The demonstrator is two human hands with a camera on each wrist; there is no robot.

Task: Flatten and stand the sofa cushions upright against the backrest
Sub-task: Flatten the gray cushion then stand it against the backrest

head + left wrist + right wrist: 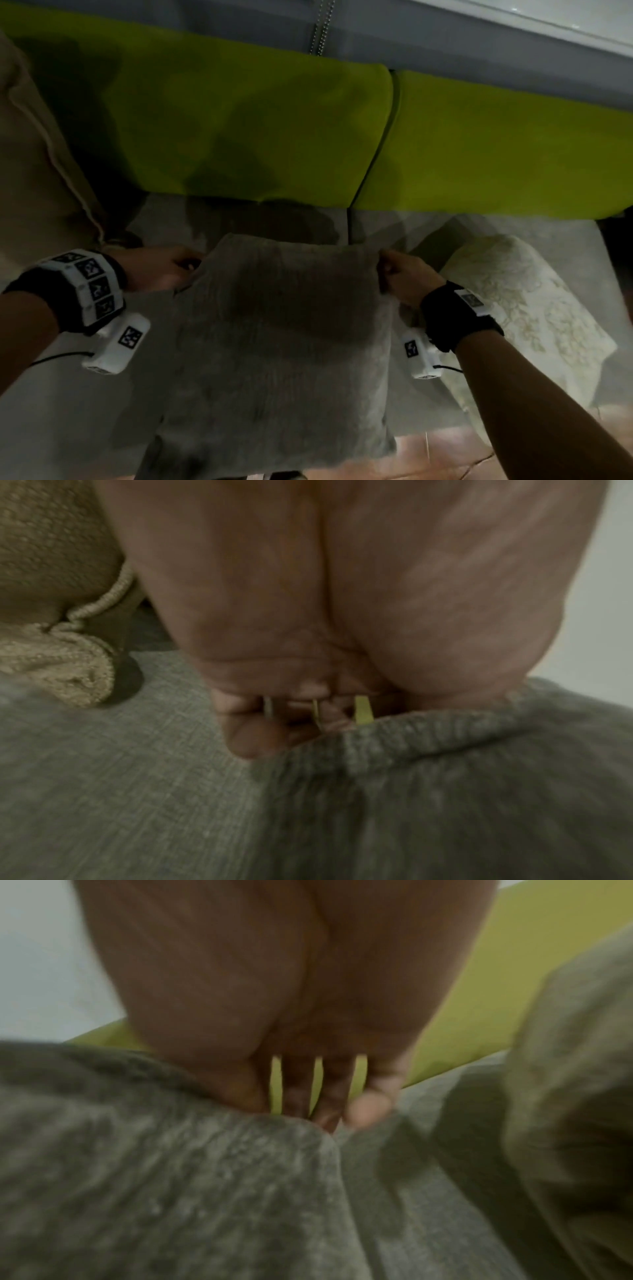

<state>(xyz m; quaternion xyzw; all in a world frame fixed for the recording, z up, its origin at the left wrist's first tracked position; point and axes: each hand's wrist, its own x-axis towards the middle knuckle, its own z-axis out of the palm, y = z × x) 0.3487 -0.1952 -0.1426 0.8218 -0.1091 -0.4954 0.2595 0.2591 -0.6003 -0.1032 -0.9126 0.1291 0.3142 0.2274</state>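
A grey textured cushion (pixel 281 346) hangs in front of me over the grey sofa seat (pixel 239 216), its lower edge past the seat's front. My left hand (pixel 171 267) grips its upper left corner (pixel 394 729) with curled fingers. My right hand (pixel 400 274) pinches its upper right corner (pixel 274 1131). The lime-green backrest (pixel 239 130) runs across behind it. A cream patterned cushion (pixel 520 308) lies on the seat to the right, and a beige corded cushion (pixel 34 171) leans at the left.
The beige cushion's corded corner (pixel 68 669) sits close to my left hand. Reddish floor tiles (pixel 445 455) show below the seat's front edge. A grey wall and a beaded cord (pixel 322 27) rise behind the backrest.
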